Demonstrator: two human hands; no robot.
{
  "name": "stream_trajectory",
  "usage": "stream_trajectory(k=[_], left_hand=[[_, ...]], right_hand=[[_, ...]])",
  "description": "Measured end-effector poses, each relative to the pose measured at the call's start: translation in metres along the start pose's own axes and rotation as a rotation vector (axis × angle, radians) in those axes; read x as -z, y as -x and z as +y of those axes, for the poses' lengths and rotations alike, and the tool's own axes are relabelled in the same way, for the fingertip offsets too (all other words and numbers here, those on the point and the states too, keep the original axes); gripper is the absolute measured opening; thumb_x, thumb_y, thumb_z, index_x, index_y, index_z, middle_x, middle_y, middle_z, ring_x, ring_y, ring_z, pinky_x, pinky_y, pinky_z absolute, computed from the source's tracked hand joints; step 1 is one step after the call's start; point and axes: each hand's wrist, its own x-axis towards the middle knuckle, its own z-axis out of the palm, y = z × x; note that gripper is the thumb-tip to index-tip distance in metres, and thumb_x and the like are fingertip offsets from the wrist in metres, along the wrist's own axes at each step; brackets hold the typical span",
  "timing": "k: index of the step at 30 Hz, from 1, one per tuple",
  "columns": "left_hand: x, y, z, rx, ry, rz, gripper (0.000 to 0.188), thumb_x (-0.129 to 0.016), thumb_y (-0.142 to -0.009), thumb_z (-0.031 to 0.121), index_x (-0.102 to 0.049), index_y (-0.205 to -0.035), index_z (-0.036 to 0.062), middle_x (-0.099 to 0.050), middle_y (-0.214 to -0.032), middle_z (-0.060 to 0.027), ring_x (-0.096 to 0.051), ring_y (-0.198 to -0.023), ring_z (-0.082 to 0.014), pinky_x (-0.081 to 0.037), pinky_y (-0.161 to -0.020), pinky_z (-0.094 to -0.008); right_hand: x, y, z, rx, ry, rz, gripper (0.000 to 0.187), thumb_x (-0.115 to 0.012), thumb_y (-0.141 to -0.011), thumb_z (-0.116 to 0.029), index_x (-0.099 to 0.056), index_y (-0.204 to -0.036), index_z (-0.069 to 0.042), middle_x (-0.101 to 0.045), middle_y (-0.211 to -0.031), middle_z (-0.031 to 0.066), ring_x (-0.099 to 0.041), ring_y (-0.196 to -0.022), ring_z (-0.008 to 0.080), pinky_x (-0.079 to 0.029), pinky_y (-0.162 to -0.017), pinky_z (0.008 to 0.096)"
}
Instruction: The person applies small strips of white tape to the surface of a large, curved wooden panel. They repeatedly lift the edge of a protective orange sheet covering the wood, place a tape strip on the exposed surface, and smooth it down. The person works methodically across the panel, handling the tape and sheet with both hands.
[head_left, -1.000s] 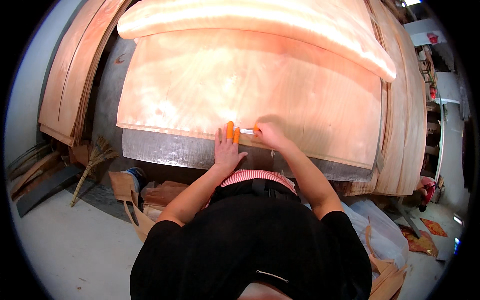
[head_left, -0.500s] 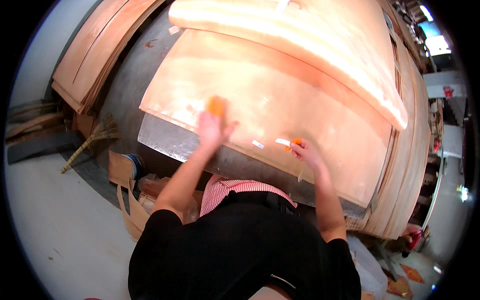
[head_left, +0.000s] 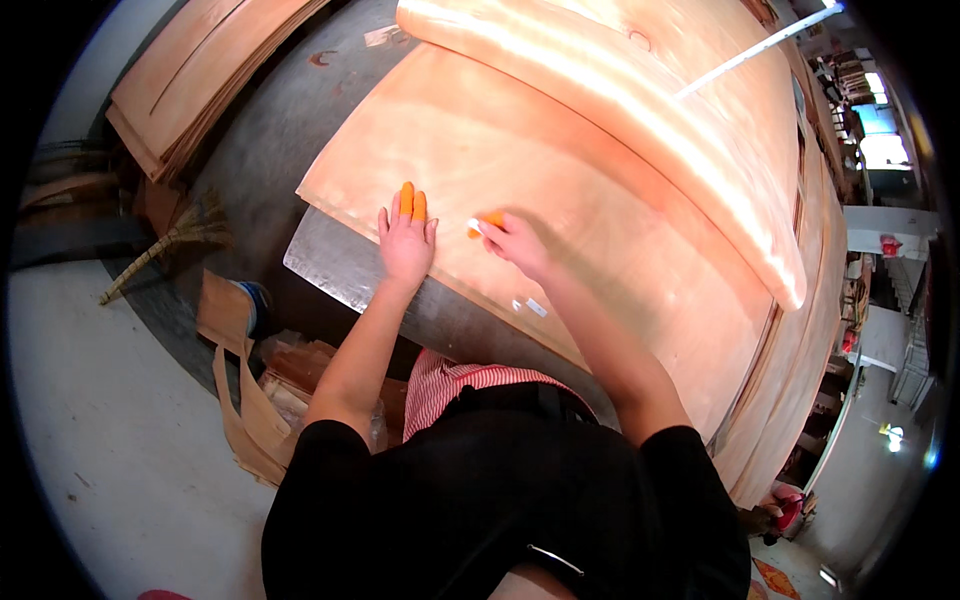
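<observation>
A thin tan wood veneer sheet (head_left: 560, 200) covers the work surface before me. My left hand (head_left: 407, 245) lies flat near its left front edge, fingers spread, with orange finger covers on two fingers. To the right of it, my right hand (head_left: 512, 243) is closed in a pinch on a small white piece (head_left: 474, 227), close over the sheet. Orange finger covers show on this hand too. Nearer to me, a short white strip (head_left: 537, 308) and a tiny white scrap (head_left: 517, 305) lie by the sheet's front edge.
Behind the sheet, veneer is folded back in a long roll (head_left: 600, 70), with a white stick (head_left: 760, 50) lying over it. More veneer is stacked at far left (head_left: 200, 80). A straw broom (head_left: 170, 245), a tin (head_left: 256, 305) and veneer offcuts (head_left: 245, 420) are at left.
My left hand, blurred before, now rests flat on the sheet. My right hand has moved left and farther from me, toward the left hand, keeping a white piece pinched.
</observation>
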Motion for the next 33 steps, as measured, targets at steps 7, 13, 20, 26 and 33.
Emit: stream_trajectory(k=[7, 13, 20, 26, 33], left_hand=[[0.003, -0.001, 0.000, 0.013, 0.186, 0.063, 0.045, -0.056, -0.079, 0.016, -0.047, -0.121, 0.0028, -0.041, -0.131, -0.0139, -0.039, -0.120, -0.0294, -0.032, -0.098, -0.0426], [0.002, -0.003, -0.006, -0.178, 0.089, -0.077, 0.043, -0.051, -0.078, 0.012, -0.048, -0.120, 0.0032, -0.043, -0.130, -0.0124, -0.040, -0.120, -0.0282, -0.031, -0.100, -0.0409], [0.018, -0.012, 0.008, -0.233, -0.130, -0.151, 0.039, -0.043, -0.081, 0.013, -0.050, -0.118, 0.0046, -0.044, -0.129, -0.0115, -0.033, -0.126, -0.0262, -0.024, -0.102, -0.0475], [-0.003, -0.023, 0.007, -0.275, -0.209, -0.118, 0.035, -0.044, -0.082, 0.016, -0.049, -0.115, 0.0047, -0.047, -0.125, -0.0117, -0.035, -0.124, -0.0246, -0.024, -0.100, -0.0511], [0.016, -0.020, 0.030, -0.283, -0.322, -0.292, 0.041, -0.045, -0.081, 0.016, -0.048, -0.121, 0.0068, -0.040, -0.133, -0.0098, -0.031, -0.126, -0.0252, -0.024, -0.101, -0.0521]], right_hand=[[-0.033, -0.066, 0.002, -0.186, 0.083, 0.149, 0.016, -0.054, -0.087, -0.020, -0.057, -0.085, -0.005, -0.054, -0.062, 0.0005, -0.039, -0.047, 0.0049, -0.030, -0.042, 0.0179], [-0.032, -0.063, 0.005, -0.225, 0.026, 0.114, 0.016, -0.056, -0.086, -0.020, -0.057, -0.082, -0.005, -0.055, -0.062, 0.0014, -0.042, -0.048, 0.0055, -0.033, -0.044, 0.0191], [-0.001, -0.052, 0.002, 0.043, 1.077, 0.110, 0.014, -0.053, -0.084, -0.021, -0.061, -0.084, -0.009, -0.061, -0.070, 0.0051, -0.057, -0.064, 0.0170, -0.045, -0.058, 0.0328], [0.076, -0.016, -0.006, 0.003, 0.915, 0.089, 0.015, -0.053, -0.083, -0.020, -0.062, -0.087, -0.010, -0.058, -0.070, 0.0044, -0.056, -0.065, 0.0157, -0.044, -0.058, 0.0326], [0.079, 0.189, 0.117, -0.071, 0.111, 0.029, 0.023, -0.049, -0.089, -0.023, -0.064, -0.094, -0.006, -0.054, -0.067, -0.0007, -0.049, -0.061, 0.0080, -0.041, -0.057, 0.0233]])
